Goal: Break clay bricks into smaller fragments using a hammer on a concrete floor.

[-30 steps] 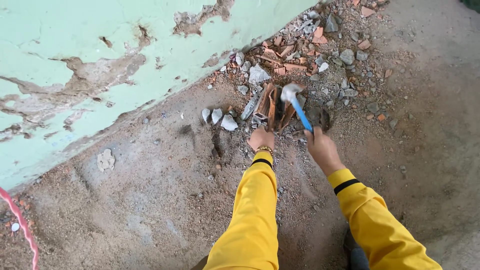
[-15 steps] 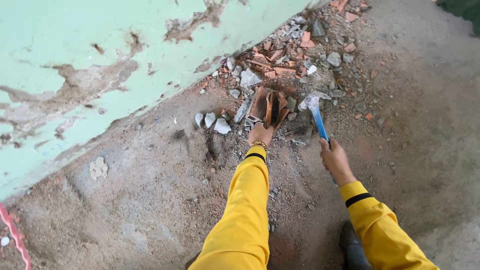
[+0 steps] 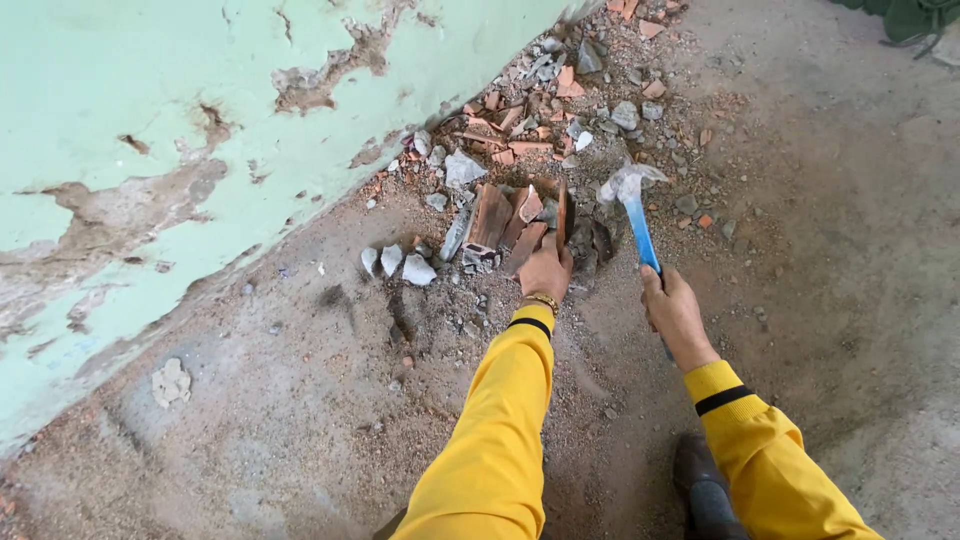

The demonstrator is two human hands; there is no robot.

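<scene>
My right hand [image 3: 675,312] grips the blue handle of a hammer [image 3: 632,205], whose grey metal head is raised above the dirt floor beside the rubble. Just left of it, my left hand [image 3: 545,272] rests on a cluster of broken red brick pieces [image 3: 510,220] standing in the dirt, fingers closed around one piece. Both arms wear yellow sleeves with black cuffs. A gold bracelet sits on my left wrist.
A peeling pale green wall [image 3: 200,120] runs diagonally along the left. Brick and grey stone rubble [image 3: 570,90] lies along its base. Pale stone chips [image 3: 395,262] lie left of the bricks. My dark shoe [image 3: 705,490] is at the bottom. Bare dirt spreads to the right.
The hammer has swung from over the bricks to the right and up. My left hand stays on the brick pieces. The view has shifted slightly.
</scene>
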